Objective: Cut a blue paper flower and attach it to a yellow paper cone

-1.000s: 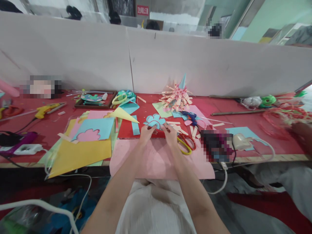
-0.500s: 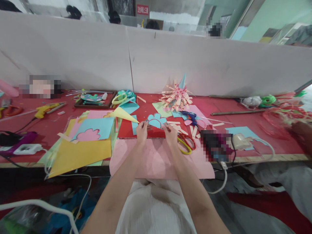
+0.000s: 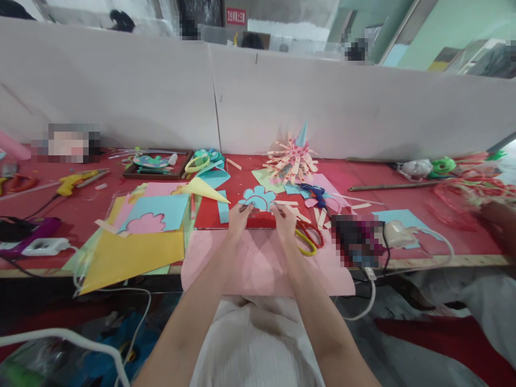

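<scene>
Pinching the blue flower (image 3: 260, 198) at its near corners, both hands are holding narrow: left hand (image 3: 239, 217) is gripping its left end, right hand (image 3: 285, 221) is gripping its right end. Flower is sitting just ahead of the hands and between them, long axis running left to right, scalloped edge facing away from the body. Neither hand is clearly nearer; both are touching it. Red sheet (image 3: 209, 219) is lying beneath the flower, on the desk (image 3: 338, 166). Pink sheet (image 3: 226, 258) is spreading on the body side of the flower. Left of the flower, blue strip (image 3: 224, 212) is lying near and yellow cone (image 3: 203, 188) is pointing its tip flowerward. Right of the flower and closer to the body, scissors (image 3: 322, 239) are resting beside the right hand. Spiky model (image 3: 297, 161) is standing beyond the flower, off to the right.
</scene>
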A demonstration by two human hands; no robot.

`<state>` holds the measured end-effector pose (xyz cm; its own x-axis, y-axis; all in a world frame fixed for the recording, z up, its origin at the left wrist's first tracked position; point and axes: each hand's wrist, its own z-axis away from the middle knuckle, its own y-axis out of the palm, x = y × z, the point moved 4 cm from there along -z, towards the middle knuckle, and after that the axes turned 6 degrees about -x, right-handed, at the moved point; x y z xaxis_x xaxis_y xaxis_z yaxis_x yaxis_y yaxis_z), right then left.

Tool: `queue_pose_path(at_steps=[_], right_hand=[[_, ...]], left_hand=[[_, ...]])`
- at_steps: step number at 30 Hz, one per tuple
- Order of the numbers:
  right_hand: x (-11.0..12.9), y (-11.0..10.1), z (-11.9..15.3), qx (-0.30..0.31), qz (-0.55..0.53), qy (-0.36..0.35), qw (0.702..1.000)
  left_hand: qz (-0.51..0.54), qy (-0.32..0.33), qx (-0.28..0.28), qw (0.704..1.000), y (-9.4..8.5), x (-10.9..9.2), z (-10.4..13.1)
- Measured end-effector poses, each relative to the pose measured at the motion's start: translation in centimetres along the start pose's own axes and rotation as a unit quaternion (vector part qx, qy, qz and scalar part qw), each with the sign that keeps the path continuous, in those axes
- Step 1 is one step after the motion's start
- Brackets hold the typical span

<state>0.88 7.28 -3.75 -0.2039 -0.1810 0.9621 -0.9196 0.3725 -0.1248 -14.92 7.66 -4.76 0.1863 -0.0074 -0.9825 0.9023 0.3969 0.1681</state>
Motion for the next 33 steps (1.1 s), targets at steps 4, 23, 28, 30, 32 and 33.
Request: queue_pose_path(at_steps=[4, 23, 28, 30, 32, 33], right_hand=[[0.3, 0.3, 0.3, 0.027, -0.002, -0.029, 0.999], [0.5, 1.1, 0.6, 0.083, 0.048, -0.099, 0.99], [0.1, 0.9, 0.3, 0.069, 0.052, -0.08, 0.993], [0.0, 0.9, 0.3, 0.068, 0.054, -0.073, 0.994], [0.0, 0.9, 0.2, 0.068, 0.054, -0.069, 0.994], [0.0, 0.8, 0.2, 0.068, 0.052, -0.069, 0.994]], left_hand=[[0.002, -0.004, -0.015, 1.0, -0.2, -0.2, 0.1], [-0.056, 0.01, 0.049, 0.997, 0.4, 0.0, 0.5], [0.021, -0.001, 0.014, 1.0, 0.3, -0.4, 0.6], [0.034, -0.004, 0.007, 0.999, 0.3, -0.4, 0.6], [0.037, -0.005, 0.006, 0.999, 0.2, -0.3, 0.6], [0.036, -0.003, 0.009, 0.999, 0.2, -0.3, 0.6]])
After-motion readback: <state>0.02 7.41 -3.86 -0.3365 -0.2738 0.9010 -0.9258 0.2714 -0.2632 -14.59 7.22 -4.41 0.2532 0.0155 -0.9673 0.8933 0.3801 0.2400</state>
